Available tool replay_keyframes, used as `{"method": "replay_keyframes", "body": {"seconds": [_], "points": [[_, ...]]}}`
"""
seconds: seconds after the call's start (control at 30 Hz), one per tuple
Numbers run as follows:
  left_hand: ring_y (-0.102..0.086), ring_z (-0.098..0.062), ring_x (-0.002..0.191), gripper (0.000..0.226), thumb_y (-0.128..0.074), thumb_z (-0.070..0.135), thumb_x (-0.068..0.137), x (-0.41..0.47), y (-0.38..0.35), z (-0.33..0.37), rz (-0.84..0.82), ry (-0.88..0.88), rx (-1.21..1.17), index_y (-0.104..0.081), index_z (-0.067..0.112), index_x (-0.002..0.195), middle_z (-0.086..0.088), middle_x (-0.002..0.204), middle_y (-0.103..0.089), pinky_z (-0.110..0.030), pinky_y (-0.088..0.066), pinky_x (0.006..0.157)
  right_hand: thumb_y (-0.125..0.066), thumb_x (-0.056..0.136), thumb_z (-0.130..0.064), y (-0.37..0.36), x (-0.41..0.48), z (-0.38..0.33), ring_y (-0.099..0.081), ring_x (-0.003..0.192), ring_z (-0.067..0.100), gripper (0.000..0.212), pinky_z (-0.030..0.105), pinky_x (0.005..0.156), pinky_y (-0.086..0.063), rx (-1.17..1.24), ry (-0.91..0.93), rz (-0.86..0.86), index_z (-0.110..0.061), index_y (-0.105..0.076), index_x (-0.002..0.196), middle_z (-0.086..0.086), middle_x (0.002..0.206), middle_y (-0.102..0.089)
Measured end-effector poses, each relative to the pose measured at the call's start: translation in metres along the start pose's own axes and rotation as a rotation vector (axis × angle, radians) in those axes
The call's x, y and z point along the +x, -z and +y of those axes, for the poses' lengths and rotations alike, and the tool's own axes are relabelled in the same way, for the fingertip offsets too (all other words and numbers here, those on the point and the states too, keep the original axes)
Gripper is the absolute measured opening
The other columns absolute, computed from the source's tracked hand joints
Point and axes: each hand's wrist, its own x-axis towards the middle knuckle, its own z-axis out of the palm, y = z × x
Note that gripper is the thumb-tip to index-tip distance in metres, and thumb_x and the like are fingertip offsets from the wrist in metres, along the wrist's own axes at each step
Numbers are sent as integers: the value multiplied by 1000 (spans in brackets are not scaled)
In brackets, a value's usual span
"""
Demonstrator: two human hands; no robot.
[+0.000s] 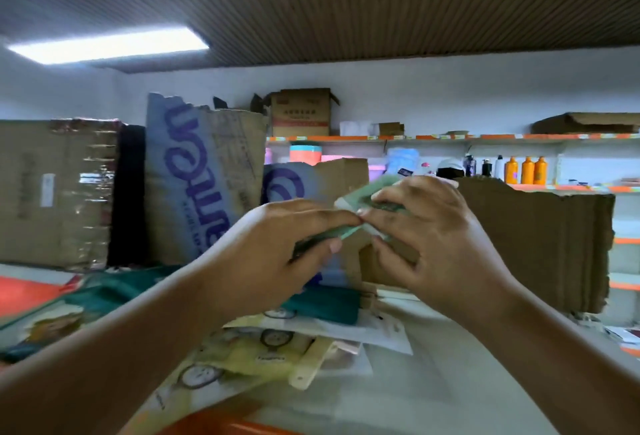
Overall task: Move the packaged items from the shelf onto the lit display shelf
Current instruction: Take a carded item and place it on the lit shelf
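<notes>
Just above the shelf, a few thin green packets (360, 193) are held up in mid-air between both hands, blurred enough that their number cannot be told. The left hand (277, 247) pinches the lower green edge between thumb and curled fingers; the right hand (429, 237) has its fingers curled round the upper, paler end, and the fingertips of the two hands nearly meet. Below them, on the white shelf (450, 386), lie yellow packets (263, 348) printed with round dials, partly overlapping a white sheet, with a teal package (322, 306) just behind them. Standing behind the hands is a torn carton with purple lettering (194, 185), a taped brown box (52, 192) to its left and a stack of corrugated cardboard (536, 247) to the right. Further back, orange-edged wall shelves (450, 137) carry orange bottles (526, 169) and a small open box (300, 112). A ceiling light panel (107, 44) glows at upper left.
</notes>
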Motion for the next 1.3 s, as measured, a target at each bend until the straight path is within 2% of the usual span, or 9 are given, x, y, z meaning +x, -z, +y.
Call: {"method": "replay_keyframes", "body": {"seconds": [0.1, 0.2, 0.3, 0.43, 0.7, 0.87, 1.03, 1.2, 1.3], "points": [[-56, -1, 87, 40, -43, 35, 103, -22, 19, -6, 39, 18, 141, -55, 38, 141, 22, 99, -51, -26, -53, 80, -55, 91, -44, -2, 16, -33, -47, 126, 24, 41, 47, 108, -42, 56, -51, -63, -25, -70, 123, 1, 133, -55], [-61, -13, 91, 42, -40, 33, 101, -51, 43, -27, 97, 27, 320, -59, 26, 138, 8, 110, -58, -37, -57, 83, -51, 85, -56, -13, 43, -78, -36, 134, 22, 54, 46, 109, -40, 60, -197, -111, -28, -62, 131, 1, 144, -42], [-63, -18, 85, 42, -44, 31, 96, -83, 78, -55, 106, 42, 472, -65, 21, 131, 2, 105, -63, -37, -59, 75, -48, 80, -68, -32, 75, -120, -37, 131, 15, 63, 47, 108, -42, 174, -290, -164, -40, -48, 136, -10, 144, -37], [-63, -23, 92, 45, -38, 32, 97, -139, 128, -101, -20, 84, 640, -51, 24, 139, 1, 109, -66, -42, -55, 79, -63, 83, -59, -66, 119, -188, -38, 133, 12, 56, 44, 109, -41, 297, -209, -183, -39, -54, 135, -16, 146, -39], [-66, -20, 111, 50, -49, 17, 90, -275, 238, -170, -8, 271, 673, -61, 24, 138, 4, 143, -59, -41, -56, 91, -69, 89, -47, -126, 204, -354, -31, 136, 17, 44, 30, 111, -28, 436, -134, -129, -43, -61, 132, -12, 150, -41], [-64, -15, 115, 48, -61, 15, 91, -356, 301, -195, -66, 343, 612, -63, 26, 138, 10, 142, -61, -35, -56, 94, -61, 83, -49, -174, 222, -459, -43, 128, 23, 40, 38, 109, -35, 652, -62, -85, -38, -71, 121, -4, 137, -56], [-58, -12, 122, 50, -67, 5, 90, -415, 335, -212, -84, 495, 596, -65, 24, 136, 9, 139, -62, -30, -52, 101, -72, 84, -36, -218, 229, -534, -46, 130, 20, 33, 35, 107, -40, 926, -71, -61, -30, -75, 117, -2, 132, -59], [-58, -15, 108, 54, -76, -1, 82, -448, 335, -226, -177, 556, 699, -66, 15, 133, 2, 132, -68, -25, -54, 90, -78, 85, -25, -260, 226, -580, -44, 132, 14, 31, 31, 106, -38, 1073, -98, -138, -30, -74, 115, -4, 137, -56], [-53, -10, 106, 63, -82, -1, 74, -471, 327, -244, -254, 579, 719, -67, 17, 132, 5, 131, -68, -17, -42, 90, -80, 82, -22, -292, 219, -599, -49, 128, 17, 32, 22, 104, -33, 1099, -112, -190, -28, -75, 113, -1, 136, -57]]}}
